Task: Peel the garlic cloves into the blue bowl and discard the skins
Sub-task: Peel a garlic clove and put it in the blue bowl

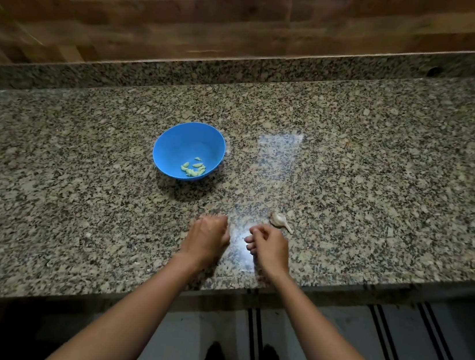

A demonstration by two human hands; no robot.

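A blue bowl point(189, 149) stands on the granite counter point(380, 183) and holds several pale peeled garlic cloves point(193, 168) near its front wall. A garlic remnant with stem and papery skin point(280, 221) lies on the counter just beyond my right hand. My left hand point(207, 238) hovers over the counter near its front edge, fingers curled under; what it holds, if anything, is hidden. My right hand point(269, 249) is a short gap to its right, fingers curled and pointing toward the left hand, with nothing visible in them.
A raised granite ledge and a wooden panel run along the back of the counter. The counter's front edge lies just below my wrists, with tiled floor beneath. A bright reflection shines on the stone between my hands.
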